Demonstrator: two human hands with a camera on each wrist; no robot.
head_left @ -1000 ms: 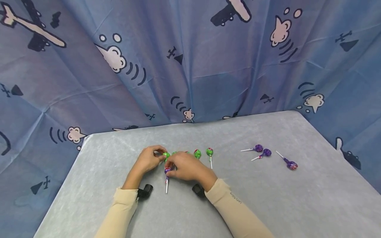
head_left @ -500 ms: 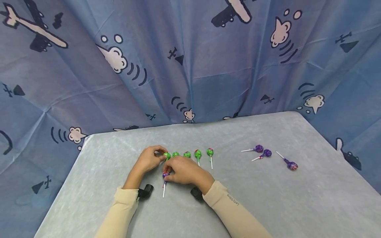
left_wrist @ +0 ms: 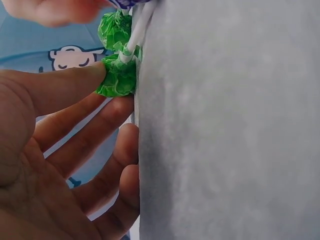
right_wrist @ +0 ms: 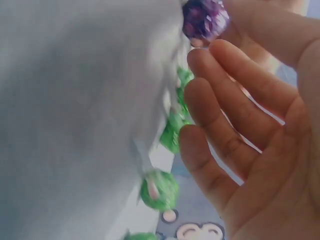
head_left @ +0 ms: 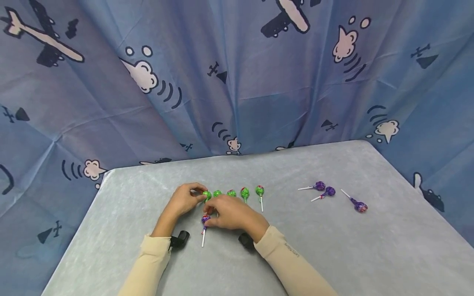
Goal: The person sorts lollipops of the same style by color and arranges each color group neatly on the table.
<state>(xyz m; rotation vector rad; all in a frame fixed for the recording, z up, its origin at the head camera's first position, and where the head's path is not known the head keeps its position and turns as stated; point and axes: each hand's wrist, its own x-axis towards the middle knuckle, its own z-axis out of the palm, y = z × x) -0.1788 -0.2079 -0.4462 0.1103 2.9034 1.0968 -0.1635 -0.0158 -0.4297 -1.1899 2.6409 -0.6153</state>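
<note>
Both sides engaged | my left grip [head_left: 185, 198] pinches the green lollipop [head_left: 207, 195] farthest towards 9 o'clock | my right grip [head_left: 230, 211] pinches a purple lollipop [head_left: 205, 220], at that green's 6 o'clock | best I press lightly, steady the green, align the purple's stick [head_left: 203, 239] towards 6 o'clock

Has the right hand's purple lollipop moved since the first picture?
Yes: the purple lollipop has shifted slightly toward the bottom of the head view, against the rightmost green lollipop.
</note>
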